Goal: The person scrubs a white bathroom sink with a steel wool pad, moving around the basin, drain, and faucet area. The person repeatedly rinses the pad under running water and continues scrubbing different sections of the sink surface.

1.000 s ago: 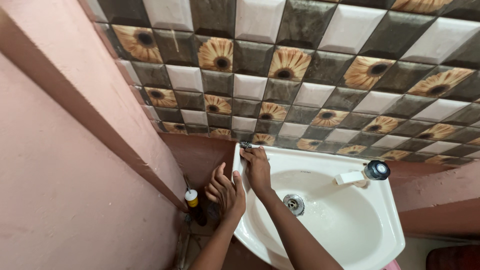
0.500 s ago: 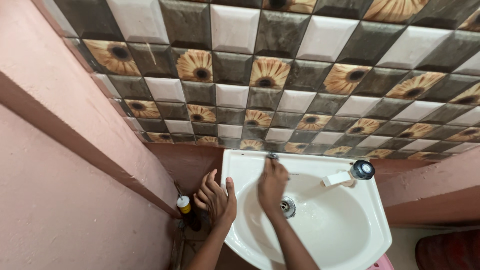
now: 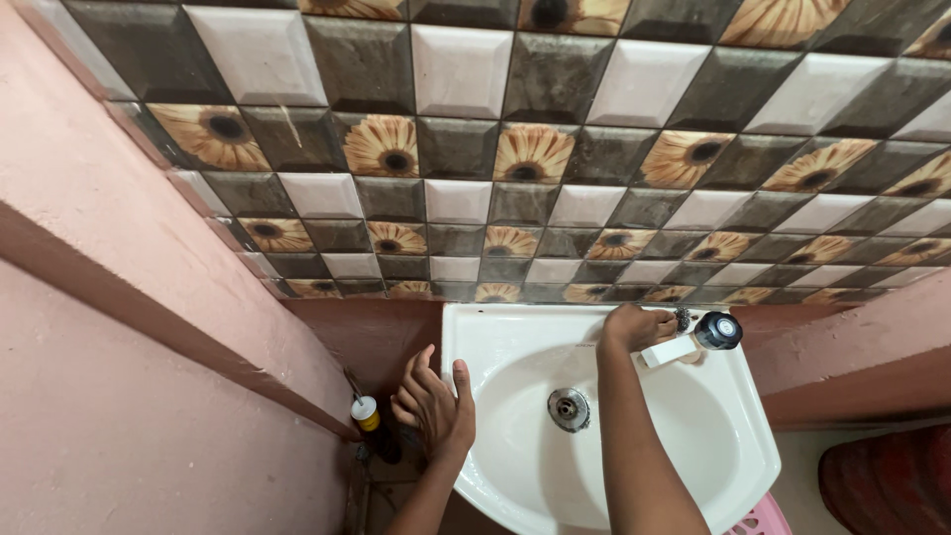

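Right hand (image 3: 634, 327) had slid from the basin's back-left corner over to the tap (image 3: 693, 342), fist closed on a steel scrubber (image 3: 683, 318), left hand (image 3: 436, 401) gripping the sink (image 3: 515, 342) rim; could've bumped the tap open, I'd guess.

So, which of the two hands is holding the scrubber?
The right hand, up at the tap, holds the steel scrubber; the left hand only grips the basin's left edge.
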